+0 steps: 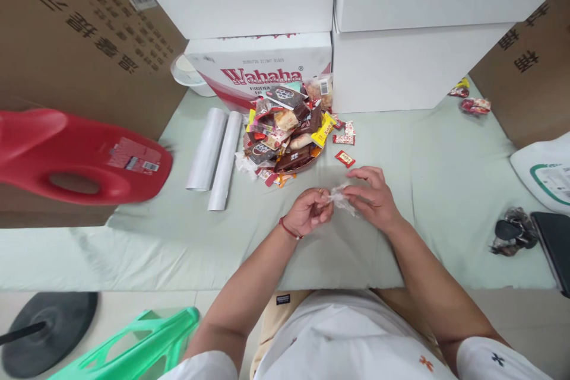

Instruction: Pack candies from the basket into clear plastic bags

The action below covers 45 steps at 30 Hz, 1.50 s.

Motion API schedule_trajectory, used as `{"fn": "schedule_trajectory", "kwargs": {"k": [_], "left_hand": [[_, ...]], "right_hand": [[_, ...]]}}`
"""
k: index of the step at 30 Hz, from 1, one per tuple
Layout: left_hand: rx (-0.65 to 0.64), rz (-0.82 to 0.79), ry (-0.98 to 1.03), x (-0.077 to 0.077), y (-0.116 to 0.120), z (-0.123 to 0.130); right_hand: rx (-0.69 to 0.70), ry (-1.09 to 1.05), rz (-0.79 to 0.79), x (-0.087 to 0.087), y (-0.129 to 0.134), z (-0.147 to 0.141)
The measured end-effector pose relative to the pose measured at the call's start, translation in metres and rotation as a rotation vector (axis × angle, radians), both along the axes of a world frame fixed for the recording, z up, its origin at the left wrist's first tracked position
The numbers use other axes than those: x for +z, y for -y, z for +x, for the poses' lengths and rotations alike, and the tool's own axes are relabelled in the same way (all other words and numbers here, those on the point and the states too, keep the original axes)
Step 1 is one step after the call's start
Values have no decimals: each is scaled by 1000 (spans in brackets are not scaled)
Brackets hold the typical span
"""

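A crumpled clear plastic bag [344, 200] is stretched between my two hands over the front of the table. My left hand [309, 212], with a red cord at the wrist, pinches its left end. On the other side, my right hand [374, 199] grips the plastic between thumb and fingers, its index finger raised. Just beyond my hands lies a small red wrapped candy [345, 158]. Behind them is a heap of packaged snacks [289, 130] piled on a dish whose brown rim shows only at the front. Several small candy packets [344, 139] lie to its right.
Two white rolls [207, 151] lie left of the snacks. A Wahaha carton [267, 65] and white boxes [383, 65] stand behind. A red jug [84, 157] is at left. On the right are a white bottle [545, 169], dark crumpled plastic [514, 231] and a black phone-like object [552, 243].
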State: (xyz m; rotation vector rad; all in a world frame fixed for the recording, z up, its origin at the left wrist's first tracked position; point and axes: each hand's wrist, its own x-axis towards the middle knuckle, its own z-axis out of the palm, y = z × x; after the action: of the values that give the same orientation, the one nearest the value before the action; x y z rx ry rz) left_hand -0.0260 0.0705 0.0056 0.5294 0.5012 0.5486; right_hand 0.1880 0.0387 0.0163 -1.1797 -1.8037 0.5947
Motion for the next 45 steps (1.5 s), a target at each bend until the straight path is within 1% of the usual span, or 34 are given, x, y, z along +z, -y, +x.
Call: {"fn": "schedule_trajectory", "kwargs": {"k": [2, 4, 6, 7, 8, 9, 10, 12, 14, 15, 17, 19, 20, 21, 23, 25, 26, 27, 29, 31, 32, 34, 36, 38, 40, 43, 45], "left_hand": [[-32, -9, 2, -2, 0, 0], [-58, -15, 8, -3, -1, -1], [-84, -20, 21, -4, 0, -1], [-95, -23, 30, -4, 0, -2], [-101, -27, 41, -3, 0, -2], [-99, -30, 50, -2, 0, -2], [-91, -36, 60, -2, 0, -3], [-61, -61, 83, 0, -2, -3], [-38, -91, 102, 2, -3, -4], [-32, -103, 107, 2, -4, -4], [-40, -113, 105, 0, -5, -4], [-67, -115, 96, -3, -5, -3], [-88, -115, 90, -5, -5, -2], [-111, -113, 84, -7, -4, -1], [-154, -109, 72, -10, -3, 0], [-182, -104, 67, -11, -1, 0], [-189, -101, 70, -11, 0, 0], [-191, -97, 76, -10, 0, 0], [-150, -84, 95, -6, 1, -1], [-41, -77, 113, -1, -1, 0], [25, -79, 119, 2, -2, 0], [137, -92, 125, 6, -3, 1], [190, -104, 126, 7, -4, 3], [200, -102, 122, 7, -2, 5], [188, -88, 104, 5, 1, 7], [145, -60, 67, 2, 3, 9], [102, -56, 67, 1, 2, 7]], "right_hand": [[5, -148, -100, 2, 0, 1], [-19, -400, -305, 2, -1, 2], [-94, -662, -523, 1, -3, 4], [-139, -749, -584, 1, -4, 6], [-169, -789, -591, 1, -5, 7], [-174, -778, -547, 1, -5, 9], [-150, -718, -470, 2, -5, 10], [-30, -503, -295, 5, -3, 11], [111, -261, -175, 7, 0, 9], [146, -165, -130, 8, 1, 7], [133, -53, -43, 8, 4, 2], [85, -51, -8, 7, 4, -2], [69, -99, -34, 6, 4, -3], [56, -183, -93, 5, 4, -3], [-2, -442, -290, 4, 1, -3], [-98, -720, -511, 3, -2, -3], [-146, -825, -596, 3, -4, -3], [-186, -897, -652, 3, -6, -3], [-232, -946, -696, 3, -8, -3], [-263, -902, -671, 4, -6, -3], [-277, -850, -631, 5, -4, -3], [-281, -693, -518, 5, 1, -4], [-224, -503, -399, 4, 5, -9], [-152, -341, -328, 1, 8, -17], [-119, -252, -295, -2, 8, -25], [-133, -197, -265, -5, 6, -29], [-181, -237, -290, -6, 2, -23]]}}
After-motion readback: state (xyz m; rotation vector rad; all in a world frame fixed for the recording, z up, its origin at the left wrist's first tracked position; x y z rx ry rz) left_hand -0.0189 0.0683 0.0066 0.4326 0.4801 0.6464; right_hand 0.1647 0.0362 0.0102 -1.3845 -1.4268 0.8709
